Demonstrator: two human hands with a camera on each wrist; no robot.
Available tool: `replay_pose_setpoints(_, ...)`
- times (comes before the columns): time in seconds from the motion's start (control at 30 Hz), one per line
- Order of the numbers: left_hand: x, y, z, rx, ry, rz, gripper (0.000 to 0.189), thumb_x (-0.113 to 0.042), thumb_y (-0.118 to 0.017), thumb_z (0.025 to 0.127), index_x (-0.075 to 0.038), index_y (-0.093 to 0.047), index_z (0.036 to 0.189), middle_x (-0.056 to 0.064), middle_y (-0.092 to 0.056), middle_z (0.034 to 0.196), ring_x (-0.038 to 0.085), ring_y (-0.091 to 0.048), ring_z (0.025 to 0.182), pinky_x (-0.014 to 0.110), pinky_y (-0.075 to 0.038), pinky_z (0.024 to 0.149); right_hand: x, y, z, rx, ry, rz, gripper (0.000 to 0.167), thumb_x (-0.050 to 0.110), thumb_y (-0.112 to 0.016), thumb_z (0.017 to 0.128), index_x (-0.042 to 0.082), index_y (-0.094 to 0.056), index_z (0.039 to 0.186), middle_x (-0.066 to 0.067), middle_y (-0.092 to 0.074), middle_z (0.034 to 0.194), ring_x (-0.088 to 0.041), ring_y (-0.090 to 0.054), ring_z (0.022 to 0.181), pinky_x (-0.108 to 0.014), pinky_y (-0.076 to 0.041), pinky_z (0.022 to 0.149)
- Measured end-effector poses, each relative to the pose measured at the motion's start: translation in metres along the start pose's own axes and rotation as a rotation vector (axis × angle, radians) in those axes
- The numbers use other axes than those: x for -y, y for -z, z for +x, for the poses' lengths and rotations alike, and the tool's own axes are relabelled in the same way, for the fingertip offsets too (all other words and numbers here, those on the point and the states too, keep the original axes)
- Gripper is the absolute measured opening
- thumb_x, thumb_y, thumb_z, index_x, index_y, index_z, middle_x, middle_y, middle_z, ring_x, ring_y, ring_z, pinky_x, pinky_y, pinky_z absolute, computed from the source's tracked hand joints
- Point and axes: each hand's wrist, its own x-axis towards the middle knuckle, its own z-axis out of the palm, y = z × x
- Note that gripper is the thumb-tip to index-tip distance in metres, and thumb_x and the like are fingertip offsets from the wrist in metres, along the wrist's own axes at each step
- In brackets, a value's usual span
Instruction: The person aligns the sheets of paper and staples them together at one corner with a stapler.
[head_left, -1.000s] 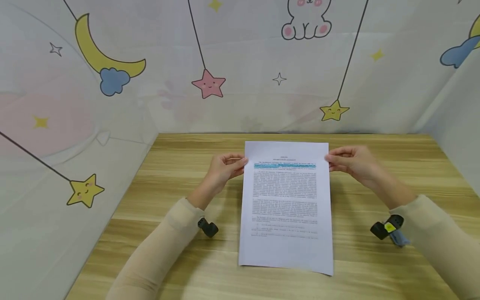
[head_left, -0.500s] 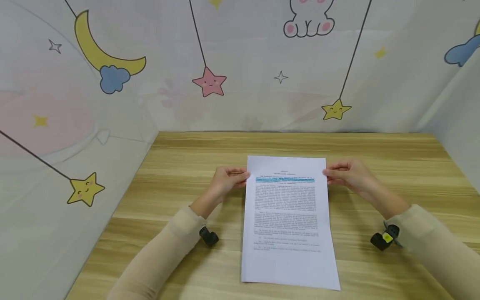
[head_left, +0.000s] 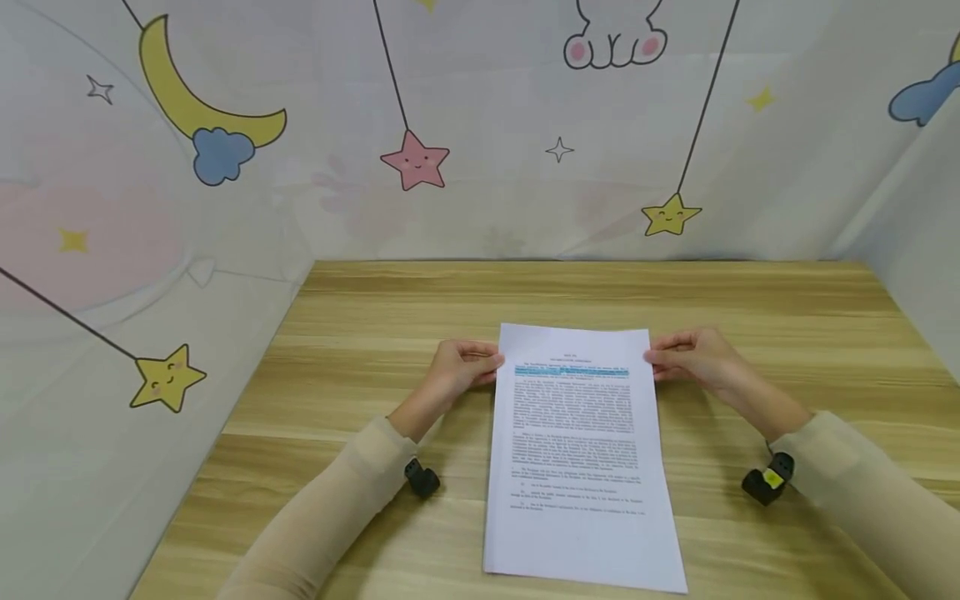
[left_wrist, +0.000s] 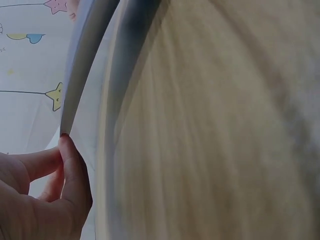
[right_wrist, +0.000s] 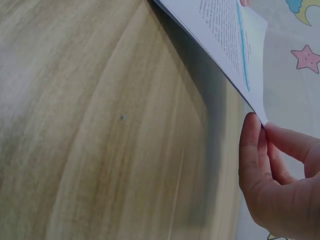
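Note:
A white printed sheet of paper (head_left: 573, 458), with lines of text and a blue highlighted band near its top, is held between both hands. My left hand (head_left: 459, 372) pinches its left edge near the top corner, thumb in front and fingers behind. On the opposite edge, at about the same height, my right hand (head_left: 701, 364) pinches it the same way. Seen from the right wrist, the paper (right_wrist: 220, 45) has its upper part raised off the table, with a shadow under it. In the left wrist view the paper (left_wrist: 82, 65) shows nearly edge-on; whether several sheets are stacked I cannot tell.
The wood-grain table (head_left: 375, 308) extends around the paper on all sides. Behind it and at the left hangs a white cloth backdrop (head_left: 495, 83) printed with stars, a moon and clouds. A dark wrist camera (head_left: 422, 479) sits at the left cuff, another wrist camera (head_left: 767, 479) at the right.
Both hands have brought the paper down in the head view, toward the person, and its top edge sits lower. The two pinches on its side edges have stayed the same.

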Motion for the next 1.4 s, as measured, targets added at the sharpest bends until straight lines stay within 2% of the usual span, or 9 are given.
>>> replay_pose_setpoints(0.17,0.003,-0.001,0.000,0.001,0.015,0.016,0.022,0.004,-0.072,0.089,0.012,-0.068,0.109,0.015,-0.071,0.088,0.011,-0.068,0.068,0.025,-0.061,0.070,-0.006,-0.003,0.004,-0.017,-0.017,-0.061,0.036,-0.001,-0.066,0.095,-0.023,-0.052,0.120,-0.008,-0.071,0.087,-0.016,-0.069,0.075,-0.032,-0.062,0.075)
replay_pose_setpoints(0.4,0.007,-0.001,0.001,-0.011,0.034,0.046,0.022,0.002,-0.072,0.090,0.010,-0.069,0.110,0.018,-0.072,0.096,0.012,-0.069,0.072,0.025,-0.061,0.072,-0.012,-0.006,0.009,-0.043,-0.002,-0.121,0.027,-0.003,-0.066,0.094,-0.021,-0.057,0.113,-0.010,-0.071,0.085,-0.019,-0.070,0.071,-0.034,-0.062,0.070)
replay_pose_setpoints(0.53,0.008,0.000,0.002,-0.003,0.041,0.042,0.022,0.002,-0.072,0.090,0.010,-0.069,0.111,0.018,-0.072,0.097,0.013,-0.069,0.073,0.025,-0.061,0.073,-0.012,-0.007,0.009,-0.042,0.000,-0.140,0.030,-0.003,-0.065,0.095,-0.024,-0.055,0.115,-0.012,-0.071,0.086,-0.018,-0.070,0.070,-0.034,-0.062,0.069)
replay_pose_setpoints(0.83,0.005,-0.001,0.001,0.005,0.048,0.017,0.022,0.004,-0.070,0.091,0.011,-0.067,0.111,0.015,-0.072,0.094,0.011,-0.068,0.073,0.023,-0.060,0.070,-0.009,-0.005,0.009,-0.044,-0.024,-0.115,0.037,-0.001,-0.066,0.094,-0.025,-0.053,0.119,-0.009,-0.071,0.087,-0.015,-0.070,0.071,-0.032,-0.062,0.071)
replay_pose_setpoints(1.03,0.005,-0.002,0.003,0.007,0.057,0.012,0.023,0.004,-0.071,0.090,0.011,-0.067,0.112,0.014,-0.072,0.090,0.011,-0.068,0.069,0.022,-0.060,0.067,-0.009,0.008,0.005,-0.057,-0.001,-0.067,0.039,0.000,-0.067,0.094,-0.026,-0.052,0.120,-0.010,-0.072,0.086,-0.016,-0.072,0.073,-0.033,-0.062,0.073)
replay_pose_setpoints(1.17,0.006,-0.004,0.005,0.007,0.067,0.011,0.024,0.003,-0.071,0.090,0.011,-0.067,0.112,0.014,-0.072,0.088,0.011,-0.068,0.068,0.021,-0.060,0.066,-0.011,0.024,0.002,-0.070,0.014,-0.028,0.026,0.002,-0.072,0.091,-0.015,-0.064,0.109,-0.011,-0.073,0.087,-0.020,-0.073,0.075,-0.037,-0.062,0.075)
replay_pose_setpoints(1.27,0.006,-0.004,0.006,0.004,0.080,0.007,0.023,0.002,-0.072,0.090,0.011,-0.068,0.111,0.013,-0.073,0.088,0.010,-0.068,0.068,0.021,-0.060,0.066,-0.011,0.036,-0.004,-0.082,0.044,-0.068,0.022,0.007,-0.074,0.091,-0.009,-0.067,0.104,-0.012,-0.074,0.088,-0.022,-0.073,0.077,-0.039,-0.061,0.076)
replay_pose_setpoints(1.4,0.005,-0.005,0.006,0.003,0.083,-0.001,0.023,0.003,-0.072,0.090,0.011,-0.068,0.111,0.013,-0.072,0.089,0.011,-0.068,0.069,0.021,-0.060,0.067,-0.004,0.046,-0.018,-0.107,0.124,-0.214,0.038,0.012,-0.071,0.094,-0.018,-0.060,0.114,-0.010,-0.074,0.089,-0.021,-0.073,0.077,-0.037,-0.062,0.074)
